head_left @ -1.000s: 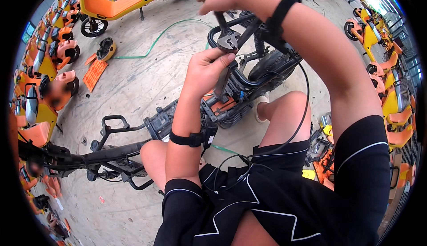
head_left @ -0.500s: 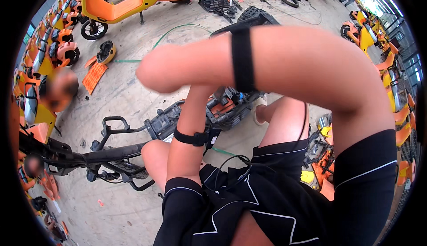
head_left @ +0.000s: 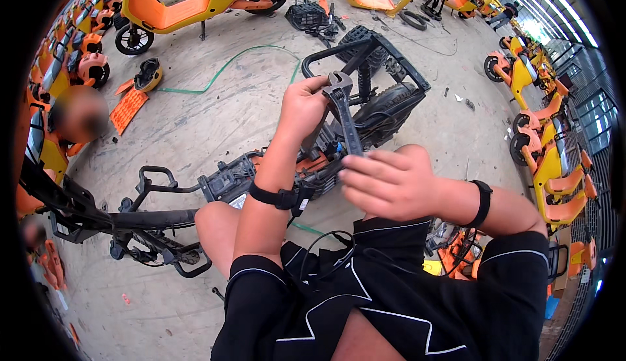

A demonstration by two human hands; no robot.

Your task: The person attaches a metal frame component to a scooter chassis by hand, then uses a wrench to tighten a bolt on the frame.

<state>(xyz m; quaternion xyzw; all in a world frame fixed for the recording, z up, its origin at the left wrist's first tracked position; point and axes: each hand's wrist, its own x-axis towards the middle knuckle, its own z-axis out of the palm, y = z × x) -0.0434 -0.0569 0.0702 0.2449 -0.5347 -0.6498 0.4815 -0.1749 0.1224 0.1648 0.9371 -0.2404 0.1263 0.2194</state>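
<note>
A grey adjustable wrench (head_left: 345,113) stands at a slant over a stripped black scooter frame (head_left: 235,181), its jaw upward and its handle pointing down toward me. My left hand (head_left: 305,110) is closed beside the jaw, thumb and fingers pinching at the wrench head; its palm side is hidden. Over the lower end of the handle lies my right hand (head_left: 391,181), fingers stretched out and slightly blurred. Whether they press on the handle or only hover over it, I cannot tell. Black straps circle both my forearms.
The frame's rear wheel (head_left: 385,106) and rack lie beyond my hands. At left are a yellow helmet (head_left: 149,74) and an orange perforated panel (head_left: 130,109). A green strap (head_left: 222,71) crosses the floor. Yellow scooters (head_left: 195,2) line the surroundings; loose parts (head_left: 456,250) lie at my right.
My right arm, earlier stretched across in front with its hand at the left, has swung back right to the wrench handle. The wrench and my left hand are now uncovered.
</note>
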